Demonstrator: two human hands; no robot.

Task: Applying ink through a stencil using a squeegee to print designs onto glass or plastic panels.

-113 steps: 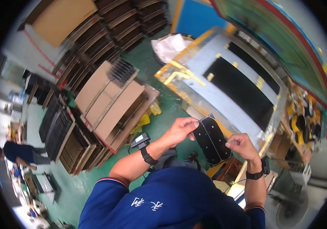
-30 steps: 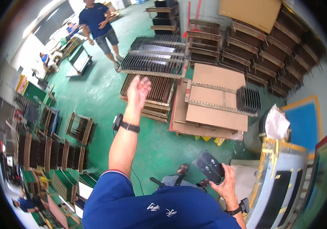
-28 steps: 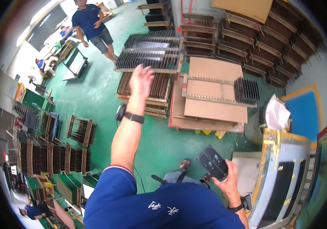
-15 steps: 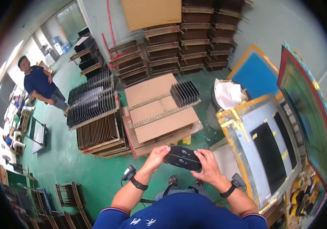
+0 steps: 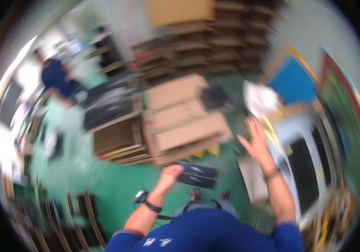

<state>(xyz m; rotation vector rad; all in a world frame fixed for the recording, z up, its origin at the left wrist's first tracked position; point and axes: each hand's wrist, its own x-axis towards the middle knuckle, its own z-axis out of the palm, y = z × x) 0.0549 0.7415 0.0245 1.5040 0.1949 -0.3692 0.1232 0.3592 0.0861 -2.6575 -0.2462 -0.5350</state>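
Observation:
My left hand [image 5: 170,176] pinches the left end of a flat black panel [image 5: 198,175] with rounded ends and pale printed marks. Its fingers close over the panel's edge, and the panel is in front of my body, above the green floor. My right hand [image 5: 255,140] is off the panel, raised to the right with fingers stretched out and nothing in it. Nearest to that hand are a white crumpled sheet [image 5: 260,99] and the yellow-taped edge of a screen-printing frame or board [image 5: 287,157] bearing black strips [image 5: 308,168]. The picture is smeared by motion.
Ahead stand brown boards [image 5: 188,130] with a small black rack [image 5: 214,97] on top. To their left is a slotted rack [image 5: 110,105] of dark panels. Stacked racks [image 5: 224,42] line the wall; framed screens [image 5: 293,82] lean at right. Another person [image 5: 58,77] stands far left.
My right hand has let go of the panel's right end and swung up and right, opening. The left hand keeps hold of the panel. The whole view has shifted slightly.

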